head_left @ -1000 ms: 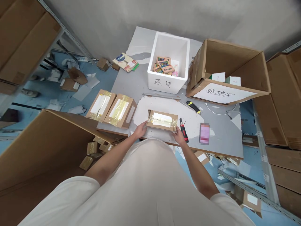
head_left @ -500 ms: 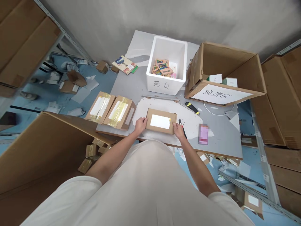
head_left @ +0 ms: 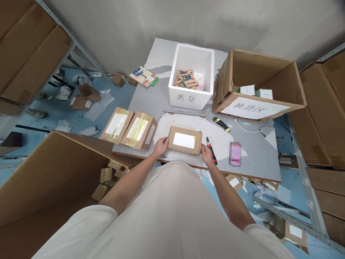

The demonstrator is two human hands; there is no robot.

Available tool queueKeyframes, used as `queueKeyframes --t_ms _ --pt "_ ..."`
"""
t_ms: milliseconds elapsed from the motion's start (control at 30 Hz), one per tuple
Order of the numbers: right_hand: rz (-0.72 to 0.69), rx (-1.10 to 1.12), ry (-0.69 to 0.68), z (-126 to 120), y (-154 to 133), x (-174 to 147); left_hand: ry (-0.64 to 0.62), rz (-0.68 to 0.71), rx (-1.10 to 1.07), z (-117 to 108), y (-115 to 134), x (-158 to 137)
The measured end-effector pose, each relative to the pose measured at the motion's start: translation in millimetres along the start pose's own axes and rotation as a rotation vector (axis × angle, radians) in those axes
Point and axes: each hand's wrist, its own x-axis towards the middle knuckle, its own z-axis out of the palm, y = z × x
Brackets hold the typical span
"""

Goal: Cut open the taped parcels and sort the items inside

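A flat brown cardboard box (head_left: 178, 149) with a white label (head_left: 184, 140) lies face up at the table's front edge. My left hand (head_left: 161, 146) grips its left end, thumb near the top edge. At the right end, my right hand (head_left: 206, 154) has its fingers closed on the lower corner. Just beside that hand lies a red and black utility knife (head_left: 211, 151). A yellow and black utility knife (head_left: 221, 124) rests farther back. To the left, two taped boxes (head_left: 138, 129) with labels stand side by side.
A white foam bin (head_left: 190, 97) holding several small books stands at the back. Right of it is a large open carton (head_left: 223, 86) with small boxes inside. A pixelated pink item (head_left: 235, 154) lies at right. An open carton (head_left: 67, 158) with taped parcels stands left of the table (head_left: 258, 154).
The right hand has shifted slightly down along the box's right end, showing more of the red knife. The whole view has moved a little; the box stays between both hands.
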Motion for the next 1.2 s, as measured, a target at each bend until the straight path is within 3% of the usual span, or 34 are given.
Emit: queueKeyframes --t_ms 200,300,400,600,767,900,1000,1100,1200 --pt "0.008 0.03 -0.092 5 7 -18 -0.106 -0.033 -0.078 -3 -25 -17" --pt "0.027 0.051 -0.137 12 3 -21 -0.181 -0.004 -0.12 1 -24 -23" --pt "0.04 0.082 -0.1 15 -3 -22 -0.21 0.022 -0.153 3 -17 -25" --pt "-0.026 0.036 -0.041 -2 -24 -19 -0.139 0.028 -0.119 -17 10 -24" --pt "-0.128 -0.229 0.084 -12 -56 -10 0.012 0.029 0.018 -29 46 -17" --pt "0.009 -0.363 0.047 -6 -68 -1 0.023 0.016 0.096 -25 59 -9" --pt "0.107 -0.358 0.014 -5 -67 8 -0.006 0.075 0.146 -17 61 -8" --pt "0.074 -0.294 -0.018 -12 -54 13 -0.005 0.119 0.186 -9 59 -9" --pt "0.102 -0.349 0.065 -26 -31 7 0.027 0.078 0.154 -3 54 -9"
